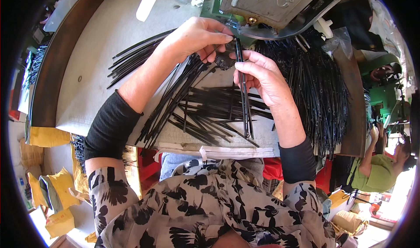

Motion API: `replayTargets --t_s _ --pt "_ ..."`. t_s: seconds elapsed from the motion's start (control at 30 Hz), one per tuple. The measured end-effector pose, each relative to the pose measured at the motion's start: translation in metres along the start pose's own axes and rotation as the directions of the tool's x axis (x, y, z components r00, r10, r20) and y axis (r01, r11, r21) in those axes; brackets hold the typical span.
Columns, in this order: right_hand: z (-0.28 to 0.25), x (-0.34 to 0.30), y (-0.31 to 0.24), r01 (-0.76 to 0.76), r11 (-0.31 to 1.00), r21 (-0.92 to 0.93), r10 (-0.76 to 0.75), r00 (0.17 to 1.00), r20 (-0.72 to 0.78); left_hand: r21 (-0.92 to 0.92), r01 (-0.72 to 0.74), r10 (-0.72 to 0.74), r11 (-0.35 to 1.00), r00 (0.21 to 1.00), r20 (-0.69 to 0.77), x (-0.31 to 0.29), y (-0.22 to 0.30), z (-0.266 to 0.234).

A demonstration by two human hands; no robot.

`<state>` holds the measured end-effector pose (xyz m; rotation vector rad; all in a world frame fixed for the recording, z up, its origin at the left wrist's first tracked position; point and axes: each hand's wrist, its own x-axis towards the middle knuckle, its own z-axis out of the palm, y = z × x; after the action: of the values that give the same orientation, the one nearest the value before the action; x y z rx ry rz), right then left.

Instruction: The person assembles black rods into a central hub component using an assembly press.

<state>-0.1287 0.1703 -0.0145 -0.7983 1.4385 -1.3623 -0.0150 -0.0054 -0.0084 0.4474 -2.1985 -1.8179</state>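
My right hand (264, 76) is closed around a slim bundle of black rods (244, 94), long and glossy like umbrella ribs, which hangs down toward the near table edge. At the bundle's upper end, close under the machine, my left hand (197, 35) pinches with thumb and forefinger. What those fingertips hold is too small to make out. Below my hands, loose black rods (214, 102) lie crossed on the worktable (94, 73). A slanting bunch of rods (168, 94) lies under my left wrist, and more rods (140, 53) are spread beyond my left forearm.
A green and grey metal machine (271, 7) stands at the far side, close above my fingers. To the right lies a thick pile of black rods (317, 94). A raised brown rim (46, 79) borders the table's left. Another person (376, 171) sits at the far right near a green machine (389, 90).
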Motion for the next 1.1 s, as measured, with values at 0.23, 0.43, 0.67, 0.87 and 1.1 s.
replayTargets --t_s 0.23,0.43,0.67,0.87,1.1 --pt "0.002 -0.001 -0.001 -0.014 0.999 0.034 0.014 1.000 -0.004 0.017 0.112 -0.112 0.994 0.994 0.000 -0.004 0.002 0.001" --pt "0.002 0.003 0.001 -0.010 0.998 0.068 0.013 0.999 -0.042 -0.010 0.079 -0.078 0.997 0.996 0.037 -0.007 0.009 0.001" --pt "0.004 0.007 -0.001 0.045 0.998 0.051 -0.041 0.996 -0.084 -0.059 0.057 -0.052 0.997 0.995 0.087 -0.011 0.008 0.005" --pt "0.008 0.009 -0.002 0.061 0.996 0.059 -0.054 0.992 -0.112 -0.082 0.085 -0.077 0.993 0.992 0.098 -0.010 0.006 0.009" --pt "0.005 0.009 0.000 0.085 0.995 0.058 -0.078 0.990 -0.118 -0.109 0.059 -0.051 0.992 0.996 0.071 -0.012 0.006 0.007"
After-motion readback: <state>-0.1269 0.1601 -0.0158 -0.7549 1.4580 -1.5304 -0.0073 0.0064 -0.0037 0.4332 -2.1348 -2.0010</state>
